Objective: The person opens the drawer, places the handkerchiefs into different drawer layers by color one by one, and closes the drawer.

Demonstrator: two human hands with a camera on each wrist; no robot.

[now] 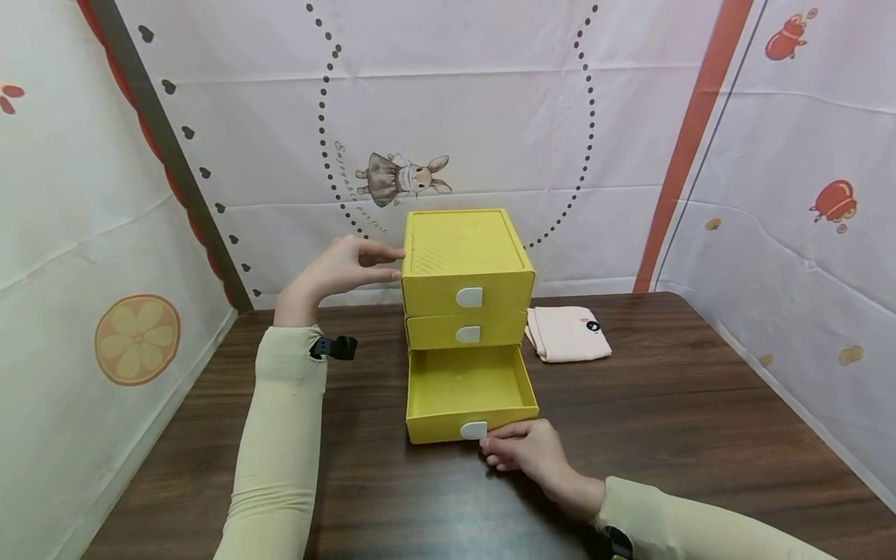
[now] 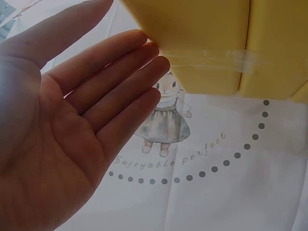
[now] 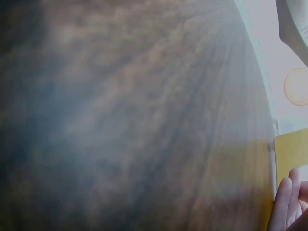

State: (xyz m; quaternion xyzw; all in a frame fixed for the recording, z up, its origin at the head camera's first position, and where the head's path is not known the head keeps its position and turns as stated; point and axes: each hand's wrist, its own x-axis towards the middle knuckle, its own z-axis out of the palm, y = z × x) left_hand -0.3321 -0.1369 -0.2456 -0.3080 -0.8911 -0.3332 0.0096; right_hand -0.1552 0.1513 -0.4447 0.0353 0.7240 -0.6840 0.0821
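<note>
Head view: yellow drawer unit [image 1: 465,284] upright mid-desk, fronts facing person, bottom drawer [image 1: 470,397] pulled out toward near edge (long axis front-back), right hand [image 1: 526,453] pinching its white tab [image 1: 474,430], left hand [image 1: 344,268] flat vs unit's left side, pink cloth [image 1: 567,333] just right, left wrist view: fingers [image 2: 120,82] straight, tips touching unit, right wrist view: fingertips [image 3: 285,202] by yellow front, desk [image 3: 134,120] blurred.

— What sort of place is this?
— A small staged booth: printed cloth sheets [image 1: 490,117] with a cartoon rabbit [image 1: 402,179], dotted arcs and fruit hang on three sides of a dark wooden tabletop [image 1: 700,420]
— A home, then?
— Can't tell; just a yellow drawer unit [image 1: 465,311] and folded cloth [image 1: 567,333]
</note>
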